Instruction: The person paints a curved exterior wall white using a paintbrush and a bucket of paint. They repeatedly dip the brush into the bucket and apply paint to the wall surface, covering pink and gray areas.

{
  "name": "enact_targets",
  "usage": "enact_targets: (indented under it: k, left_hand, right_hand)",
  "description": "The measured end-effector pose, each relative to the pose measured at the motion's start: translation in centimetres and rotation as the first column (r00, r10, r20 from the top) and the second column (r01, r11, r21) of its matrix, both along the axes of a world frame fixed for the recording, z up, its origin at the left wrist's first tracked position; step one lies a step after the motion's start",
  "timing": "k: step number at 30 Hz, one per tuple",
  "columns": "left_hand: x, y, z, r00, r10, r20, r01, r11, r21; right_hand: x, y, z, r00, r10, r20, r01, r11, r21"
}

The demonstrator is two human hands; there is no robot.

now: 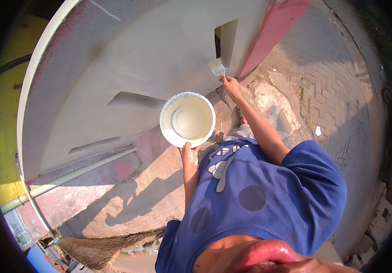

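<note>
A round plastic tub of pale cream paint (pixel 191 120) is in my left hand (pixel 189 153), with the thumb over its rim and the fingers beneath. Smears of paint mark the tub's inner wall. My right hand (pixel 230 86) grips the handle of a wide flat paintbrush (pixel 217 67). The brush's bristles lie at the pale wall (pixel 148 61), just below a narrow rectangular opening (pixel 229 39); whether they touch it I cannot tell. Two more slots in the wall show to the left of the tub.
A pink pillar edge (pixel 272 37) borders the wall on the right. Low along the wall's foot runs a pale pipe (pixel 83 171) on a pink-stained ledge. Broken concrete (pixel 274 99) and herringbone paving (pixel 332 92) lie right of my arm. A yellow wall (pixel 3 136) stands far left.
</note>
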State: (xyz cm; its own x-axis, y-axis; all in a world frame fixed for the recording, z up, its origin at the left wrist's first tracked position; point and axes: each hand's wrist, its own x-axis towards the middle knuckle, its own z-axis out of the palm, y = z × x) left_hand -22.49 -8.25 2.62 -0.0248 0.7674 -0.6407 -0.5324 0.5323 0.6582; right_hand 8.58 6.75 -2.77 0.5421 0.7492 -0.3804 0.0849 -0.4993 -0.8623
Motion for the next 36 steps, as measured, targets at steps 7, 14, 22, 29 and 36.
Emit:
enact_targets:
  k: [7, 14, 22, 29, 36]
  left_hand:
    - [2.7, 2.8, 1.0, 0.983, -0.172, -0.057, 0.167, 0.982, -0.085]
    - [5.8, 3.4, 0.4, 0.985, -0.175, -0.001, 0.175, 0.984, -0.031]
    - [8.1, 3.0, -1.3, 0.992, -0.119, -0.045, 0.114, 0.987, -0.113]
    - [8.7, 2.3, -1.0, 0.994, -0.102, -0.025, 0.099, 0.988, -0.115]
    - [10.2, 2.9, -1.6, 0.998, -0.057, -0.007, 0.056, 0.996, -0.076]
  right_hand:
    - [5.1, -6.6, 0.2, 0.997, 0.009, -0.082, -0.018, 0.994, -0.11]
    - [8.7, 1.8, 17.1, 0.978, -0.026, -0.206, 0.124, 0.87, 0.477]
    - [7.2, 5.4, 17.2, 0.994, 0.025, -0.103, 0.022, 0.902, 0.431]
    - [13.0, 1.4, 12.6, 0.977, 0.027, -0.213, 0.037, 0.956, 0.292]
    - [17.7, 5.6, 24.3, 0.844, 0.237, -0.48, 0.165, 0.737, 0.655]
